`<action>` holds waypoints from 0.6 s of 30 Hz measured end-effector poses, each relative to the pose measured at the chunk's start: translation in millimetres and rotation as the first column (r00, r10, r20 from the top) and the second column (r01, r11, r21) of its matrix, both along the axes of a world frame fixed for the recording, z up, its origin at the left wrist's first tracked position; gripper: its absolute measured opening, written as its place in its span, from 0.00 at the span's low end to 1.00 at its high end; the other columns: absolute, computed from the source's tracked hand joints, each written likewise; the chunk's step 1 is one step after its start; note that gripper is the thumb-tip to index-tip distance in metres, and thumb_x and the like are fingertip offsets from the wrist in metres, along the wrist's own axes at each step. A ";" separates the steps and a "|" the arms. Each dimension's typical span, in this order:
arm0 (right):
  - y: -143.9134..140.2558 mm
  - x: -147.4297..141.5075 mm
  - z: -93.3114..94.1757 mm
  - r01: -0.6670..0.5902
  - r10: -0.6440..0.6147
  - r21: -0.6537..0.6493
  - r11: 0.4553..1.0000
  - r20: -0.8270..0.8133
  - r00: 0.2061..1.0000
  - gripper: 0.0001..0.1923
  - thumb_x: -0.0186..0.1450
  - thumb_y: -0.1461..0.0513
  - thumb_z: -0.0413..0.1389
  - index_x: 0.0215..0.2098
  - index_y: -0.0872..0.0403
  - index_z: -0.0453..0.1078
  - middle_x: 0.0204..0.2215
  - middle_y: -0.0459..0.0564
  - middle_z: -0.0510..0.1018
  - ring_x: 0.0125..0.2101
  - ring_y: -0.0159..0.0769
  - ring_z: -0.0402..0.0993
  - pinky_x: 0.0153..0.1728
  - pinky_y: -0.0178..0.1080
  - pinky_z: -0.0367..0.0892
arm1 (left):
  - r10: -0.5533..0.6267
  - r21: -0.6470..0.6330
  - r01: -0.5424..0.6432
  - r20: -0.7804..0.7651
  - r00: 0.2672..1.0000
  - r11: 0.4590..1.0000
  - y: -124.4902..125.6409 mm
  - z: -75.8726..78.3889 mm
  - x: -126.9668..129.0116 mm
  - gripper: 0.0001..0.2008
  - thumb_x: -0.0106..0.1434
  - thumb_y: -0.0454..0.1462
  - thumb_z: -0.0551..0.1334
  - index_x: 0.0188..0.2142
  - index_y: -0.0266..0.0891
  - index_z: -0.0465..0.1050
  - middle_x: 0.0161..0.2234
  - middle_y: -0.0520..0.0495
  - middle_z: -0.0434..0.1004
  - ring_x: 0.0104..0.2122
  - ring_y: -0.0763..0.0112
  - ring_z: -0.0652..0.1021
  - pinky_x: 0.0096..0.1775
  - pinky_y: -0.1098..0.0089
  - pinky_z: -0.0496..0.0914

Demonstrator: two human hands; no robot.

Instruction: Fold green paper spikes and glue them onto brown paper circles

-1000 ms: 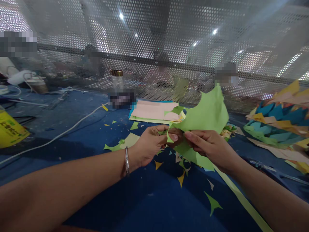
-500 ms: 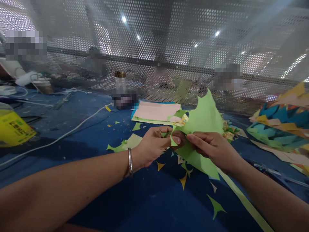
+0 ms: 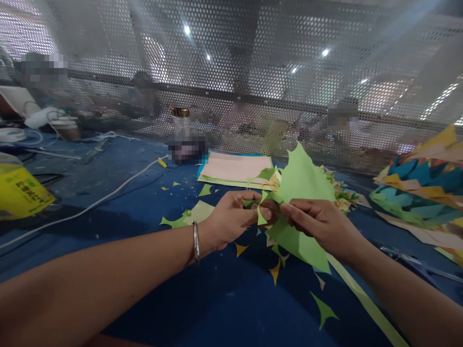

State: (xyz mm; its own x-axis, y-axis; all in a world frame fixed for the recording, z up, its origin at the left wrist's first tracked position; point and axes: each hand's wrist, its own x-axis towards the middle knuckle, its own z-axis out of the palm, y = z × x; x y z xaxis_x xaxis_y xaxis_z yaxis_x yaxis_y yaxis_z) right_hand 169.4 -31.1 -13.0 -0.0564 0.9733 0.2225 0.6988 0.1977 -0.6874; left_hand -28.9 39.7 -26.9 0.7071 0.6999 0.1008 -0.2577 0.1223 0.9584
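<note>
**Inspector:** State of the hands, please.

**Assessor:** The left hand [image 3: 231,219] is closed to a pinch, thumb against forefinger, on a small curled tab of the green paper sheet [image 3: 302,193]. The right hand [image 3: 321,224] is closed too, its fingers clamped on the same sheet just beside the left pinch. The two grips nearly touch. A silver bangle [image 3: 196,242] sits on the left wrist.

**Inspector:** Where is the sheet itself?

**Assessor:** Held up off the tabletop [image 3: 202,308] between both hands. Its pointed upper part rises beyond the right hand; a lower flap hangs beneath that hand, towards the person.

**Inspector:** What lies around it?

**Assessor:** Green and yellow paper scraps [image 3: 275,270] lie below the hands, and a long pale green strip [image 3: 365,301] runs under the right forearm. Beyond the hands sits a flat stack of paper sheets [image 3: 235,169]; far to the right, a heap of coloured offcuts [image 3: 419,193]. A white cable [image 3: 108,193] crosses well off to the left.

**Inspector:** Your judgement on good practice for the work in hand?

**Assessor:** It looks like fine shaping or tearing at the sheet's edge. I would judge that the grips should stay close together so the paper gives only between them, that the pull should be small and steady, and that the sheet should be kept taut, lest the thin tab rip off crooked.
</note>
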 end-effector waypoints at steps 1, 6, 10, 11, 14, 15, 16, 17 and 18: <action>0.0 0.3 0.1 -0.004 0.004 0.003 1.000 0.003 1.000 0.36 0.67 0.31 0.49 0.20 0.51 0.61 0.17 0.42 0.56 0.19 0.31 0.51 0.21 0.38 0.48 | -0.002 0.015 0.002 -0.002 1.000 1.000 0.4 -0.4 0.0 0.09 0.48 0.36 0.73 0.28 0.36 0.78 0.28 0.50 0.76 0.30 0.73 0.72 0.36 0.69 0.66; -0.4 1.3 -0.3 -0.012 0.012 0.002 1.000 0.015 1.000 0.36 0.68 0.32 0.49 0.20 0.51 0.61 0.18 0.42 0.56 0.20 0.31 0.52 0.21 0.37 0.48 | 0.005 0.095 0.000 -0.046 0.999 0.995 3.4 -4.0 -0.6 0.07 0.50 0.37 0.73 0.27 0.38 0.78 0.27 0.50 0.76 0.32 0.70 0.72 0.38 0.66 0.66; -0.6 1.9 -0.9 -0.016 0.016 -0.006 1.000 0.024 1.000 0.36 0.69 0.32 0.49 0.21 0.51 0.60 0.19 0.42 0.55 0.21 0.31 0.51 0.22 0.38 0.48 | 0.012 0.093 -0.006 -0.058 0.998 0.996 2.5 -4.9 -1.2 0.07 0.51 0.38 0.74 0.27 0.38 0.79 0.25 0.51 0.75 0.31 0.70 0.73 0.36 0.67 0.67; -0.5 2.2 -1.0 -0.021 0.021 -0.003 1.000 0.024 1.000 0.36 0.69 0.32 0.49 0.21 0.51 0.60 0.19 0.42 0.55 0.21 0.31 0.51 0.22 0.38 0.48 | 0.007 0.063 -0.004 -0.051 0.999 0.998 1.7 -4.5 -1.0 0.08 0.51 0.38 0.74 0.28 0.38 0.79 0.25 0.51 0.75 0.30 0.71 0.73 0.36 0.67 0.68; 0.4 2.7 -1.3 -0.032 0.032 -0.001 0.999 0.023 0.999 0.35 0.69 0.33 0.49 0.21 0.51 0.58 0.19 0.42 0.54 0.21 0.31 0.51 0.23 0.38 0.48 | 0.001 -0.031 -0.001 -0.009 1.000 1.000 -0.4 -3.7 0.5 0.13 0.46 0.37 0.78 0.29 0.37 0.80 0.26 0.52 0.77 0.29 0.72 0.74 0.38 0.68 0.70; 0.9 2.7 -1.7 -0.032 0.032 -0.007 0.999 0.024 0.999 0.35 0.69 0.33 0.50 0.21 0.51 0.58 0.19 0.42 0.54 0.21 0.31 0.51 0.23 0.38 0.47 | 0.006 -0.044 -0.006 0.004 1.000 0.999 -0.7 -3.6 1.1 0.14 0.44 0.37 0.78 0.29 0.37 0.80 0.27 0.52 0.77 0.30 0.72 0.75 0.39 0.68 0.70; 1.5 2.7 -2.1 -0.031 0.031 -0.015 0.999 0.020 0.999 0.35 0.69 0.33 0.50 0.21 0.50 0.57 0.19 0.41 0.54 0.20 0.31 0.50 0.22 0.38 0.47 | 0.010 -0.046 -0.009 0.011 1.000 0.999 -0.7 -3.6 1.5 0.14 0.43 0.37 0.79 0.28 0.37 0.80 0.27 0.51 0.78 0.31 0.72 0.75 0.40 0.67 0.71; 2.0 2.6 -2.7 -0.031 0.032 -0.022 0.999 0.014 0.999 0.35 0.69 0.33 0.50 0.21 0.50 0.57 0.19 0.41 0.53 0.20 0.31 0.50 0.22 0.38 0.47 | 0.014 -0.038 -0.013 0.010 1.000 0.999 -0.6 -3.7 1.7 0.14 0.43 0.37 0.79 0.28 0.37 0.80 0.28 0.51 0.79 0.31 0.72 0.75 0.40 0.67 0.71; 2.6 2.4 -3.3 -0.034 0.034 -0.027 0.999 0.007 0.999 0.35 0.68 0.33 0.51 0.21 0.50 0.57 0.19 0.41 0.54 0.20 0.31 0.50 0.22 0.38 0.47 | 0.013 -0.025 -0.013 0.000 1.000 1.000 -0.4 -3.8 1.7 0.13 0.44 0.37 0.79 0.28 0.38 0.81 0.28 0.50 0.79 0.31 0.72 0.75 0.40 0.67 0.71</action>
State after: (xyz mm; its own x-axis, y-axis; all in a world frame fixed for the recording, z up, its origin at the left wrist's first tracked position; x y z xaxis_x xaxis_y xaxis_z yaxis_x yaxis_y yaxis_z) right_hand 171.8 -28.5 -16.3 -0.0907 0.9765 0.1953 0.6971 0.2023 -0.6879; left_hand -27.2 39.3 -30.7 0.6980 0.7112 0.0836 -0.2598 0.1428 0.9550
